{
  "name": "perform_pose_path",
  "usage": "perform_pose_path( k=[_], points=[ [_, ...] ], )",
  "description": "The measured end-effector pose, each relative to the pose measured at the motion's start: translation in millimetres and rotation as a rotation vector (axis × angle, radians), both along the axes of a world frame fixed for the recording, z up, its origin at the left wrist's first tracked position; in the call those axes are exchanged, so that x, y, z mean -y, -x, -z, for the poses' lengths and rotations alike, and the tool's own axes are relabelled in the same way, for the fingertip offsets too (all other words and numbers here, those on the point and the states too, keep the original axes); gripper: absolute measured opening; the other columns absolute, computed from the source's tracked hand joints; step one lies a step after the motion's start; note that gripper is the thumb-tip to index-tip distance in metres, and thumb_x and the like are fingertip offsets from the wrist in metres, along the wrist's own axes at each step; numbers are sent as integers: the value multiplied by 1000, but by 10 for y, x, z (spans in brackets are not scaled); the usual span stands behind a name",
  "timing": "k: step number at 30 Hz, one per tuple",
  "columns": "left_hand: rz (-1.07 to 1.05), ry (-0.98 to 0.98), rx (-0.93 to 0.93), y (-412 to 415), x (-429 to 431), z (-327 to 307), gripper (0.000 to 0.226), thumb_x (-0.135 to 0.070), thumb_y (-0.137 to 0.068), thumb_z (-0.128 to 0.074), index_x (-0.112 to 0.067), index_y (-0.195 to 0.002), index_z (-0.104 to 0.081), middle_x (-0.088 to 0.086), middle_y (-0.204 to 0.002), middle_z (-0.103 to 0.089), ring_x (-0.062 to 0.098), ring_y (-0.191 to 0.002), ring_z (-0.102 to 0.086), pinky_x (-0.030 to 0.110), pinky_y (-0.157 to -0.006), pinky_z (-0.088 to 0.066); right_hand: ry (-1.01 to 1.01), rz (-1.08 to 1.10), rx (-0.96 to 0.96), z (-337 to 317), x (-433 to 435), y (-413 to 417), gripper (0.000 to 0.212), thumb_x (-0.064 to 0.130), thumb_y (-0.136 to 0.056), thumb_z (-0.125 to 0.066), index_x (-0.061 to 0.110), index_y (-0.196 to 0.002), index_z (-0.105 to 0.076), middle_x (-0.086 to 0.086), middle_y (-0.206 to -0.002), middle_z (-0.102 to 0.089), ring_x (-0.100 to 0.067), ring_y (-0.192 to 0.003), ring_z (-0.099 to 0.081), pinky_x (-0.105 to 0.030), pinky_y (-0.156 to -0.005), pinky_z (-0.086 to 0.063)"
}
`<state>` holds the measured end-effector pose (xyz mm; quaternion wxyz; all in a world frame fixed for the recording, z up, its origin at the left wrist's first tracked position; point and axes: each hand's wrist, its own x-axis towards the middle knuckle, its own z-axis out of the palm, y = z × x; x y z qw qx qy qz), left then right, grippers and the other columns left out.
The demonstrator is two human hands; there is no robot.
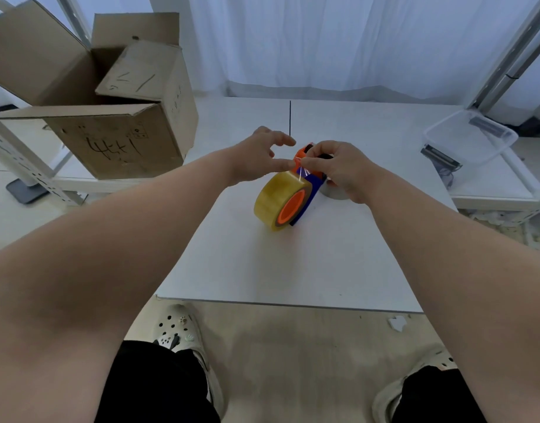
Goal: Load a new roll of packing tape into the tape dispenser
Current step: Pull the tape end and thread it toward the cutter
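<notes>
A yellowish roll of packing tape [278,199] sits on the orange hub of a blue and orange tape dispenser [310,184] that rests on the white table [262,270]. A thin clear strip of tape [300,174] runs up from the roll to my fingertips. My left hand [262,157] pinches the strip's end with thumb and forefinger just above the roll. My right hand [339,169] grips the far, orange end of the dispenser and also pinches the tape end. The dispenser's front part is hidden under my right hand.
An open cardboard box [116,129] with a smaller box inside stands at the back left. A clear plastic container [470,138] lies at the right edge. A grey round object [334,193] peeks out beneath my right hand. My feet show below the table's near edge.
</notes>
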<state>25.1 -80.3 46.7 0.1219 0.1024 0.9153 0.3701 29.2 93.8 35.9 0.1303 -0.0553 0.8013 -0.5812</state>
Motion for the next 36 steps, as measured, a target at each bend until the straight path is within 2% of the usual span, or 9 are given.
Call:
perform_pose_path(
  k=[6, 11, 14, 19, 23, 26, 28, 31, 36],
  points=[
    [34, -47, 141, 18, 8, -86, 34, -23, -86, -67, -19, -119, -59, -14, -93, -51, 5, -89, -50, 15, -71, -37, -37, -84, 7, -69, 20, -23, 7, 7, -90, -61, 8, -83, -58, 3, -81, -59, -6, -70, -55, -5, -47, -43],
    [47, -35, 175, 26, 9, -82, 27, -22, -83, -70, -11, -108, -66, -9, -91, -58, 7, -94, -51, 22, -83, -36, -43, -128, -14, -80, 44, -18, 5, 5, -87, -63, 8, -87, -59, 3, -84, -58, -9, -76, -56, -6, -50, -46],
    [54, -28, 185, 13, 8, -108, 19, -20, -84, -68, -11, -100, -68, -10, -89, -59, 4, -89, -53, 20, -79, -37, -50, -140, -28, -83, 56, -16, 6, 6, -87, -64, 7, -89, -59, 5, -86, -56, -10, -79, -56, -6, -53, -48],
    [70, -5, 121, -13, 21, -121, 8, -16, -84, -67, -11, -88, -68, -4, -83, -60, 6, -82, -54, 19, -75, -42, 26, -26, 23, -24, 28, 21, 44, 9, -81, -73, 13, -115, -45, -8, -124, -45, -12, -89, -55, -9, -51, -49],
    [90, 7, 67, -10, 67, -109, 9, -11, -83, -67, -6, -90, -68, 6, -92, -65, 14, -91, -57, 29, -86, -47, 97, 6, 104, 50, -122, 80, 90, 16, -78, -76, 18, -148, -19, -7, -133, -41, -23, -118, -52, -27, -87, -55],
    [98, 18, 35, -24, 74, -122, 10, -11, -84, -66, -4, -92, -68, 4, -87, -66, 11, -84, -57, 25, -82, -47, 77, -87, 192, 123, -202, 88, 61, 6, -82, -70, 8, -137, -46, -14, -130, -60, -27, -122, -56, -40, -109, -41],
    [109, 26, 24, -27, 73, -120, 10, -10, -84, -66, -4, -92, -69, 2, -84, -66, 11, -82, -57, 25, -81, -47, 73, -113, 199, 163, -208, 81, 47, -6, -82, -62, 11, -126, -56, -14, -122, -65, -24, -115, -59, -36, -106, -42],
    [129, 22, 14, -23, 76, -113, 12, -10, -84, -67, -3, -93, -69, 9, -90, -69, 11, -83, -60, 18, -75, -49, 141, -125, 263, 217, -189, 70, 68, -18, -78, -53, 15, -136, -38, -10, -113, -63, -20, -101, -59, -29, -86, -51],
    [112, -12, -87, -23, 51, -123, 10, -12, -84, -68, -6, -91, -69, 3, -85, -69, 4, -74, -60, 13, -73, -48, 169, -170, 267, 301, -162, 39, 73, -13, -72, -71, 11, -134, -42, -13, -127, -59, -28, -117, -59, -35, -85, -57]
  ],
)
